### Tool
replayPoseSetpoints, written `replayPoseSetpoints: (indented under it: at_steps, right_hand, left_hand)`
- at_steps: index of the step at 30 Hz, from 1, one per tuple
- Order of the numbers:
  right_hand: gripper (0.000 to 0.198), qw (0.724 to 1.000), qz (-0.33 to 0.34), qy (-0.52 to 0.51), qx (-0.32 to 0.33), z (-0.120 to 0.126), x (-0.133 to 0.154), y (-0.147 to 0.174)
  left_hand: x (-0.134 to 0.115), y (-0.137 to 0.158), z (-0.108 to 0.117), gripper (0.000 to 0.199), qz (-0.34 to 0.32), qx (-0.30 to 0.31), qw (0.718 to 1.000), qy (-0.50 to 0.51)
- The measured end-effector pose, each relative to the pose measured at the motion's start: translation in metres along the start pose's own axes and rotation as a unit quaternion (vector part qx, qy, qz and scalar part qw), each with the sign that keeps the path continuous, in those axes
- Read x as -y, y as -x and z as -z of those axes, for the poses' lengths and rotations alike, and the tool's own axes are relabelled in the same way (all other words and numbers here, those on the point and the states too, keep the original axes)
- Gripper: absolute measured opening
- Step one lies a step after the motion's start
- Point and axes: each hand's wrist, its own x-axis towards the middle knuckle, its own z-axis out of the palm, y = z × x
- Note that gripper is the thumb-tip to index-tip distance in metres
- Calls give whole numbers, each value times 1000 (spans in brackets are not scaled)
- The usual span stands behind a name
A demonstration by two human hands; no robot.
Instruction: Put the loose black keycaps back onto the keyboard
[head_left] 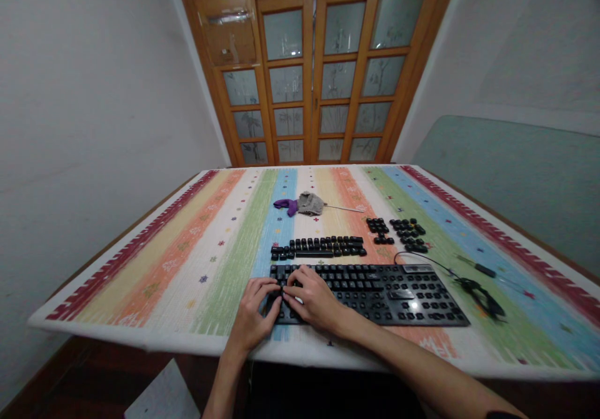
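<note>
wood-framed glass doors (319, 75) stand between pale walls (94, 94), beyond a striped tablecloth (187, 262).

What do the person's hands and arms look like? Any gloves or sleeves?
The left hand and right hand are bare: no gloves, and no rings that I can see. The left forearm and right forearm look bare too. A dark patch at the bottom right edge may be a sleeve; I can't tell.
</note>
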Motion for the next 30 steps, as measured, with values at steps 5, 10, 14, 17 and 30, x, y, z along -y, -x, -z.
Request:
replayPoseSetpoints:
  at_steps: [5,10,14,17,30]
  right_hand:
    - [12,1000,1,0,-13,0,0,1]
    - [11,999,-19,-26,-14,4,1,0]
    - [9,998,-29,-43,-26,4,-1,0]
    - [8,998,-32,-50,-27,3,-3,1]
    - [3,995,-63,-71,-5,6,-9,-4]
  left_hand:
    - [-1,-2,0,14,-11,-1,1000,0]
    - [0,-3,0,14,-13,5,1000,-4]
    - [1,-3,-1,14,-13,10,1000,-8]
    - [2,-2,-2,14,-14,13,1000,-13]
    - [6,-3,-3,15,-8,22,1000,-11]
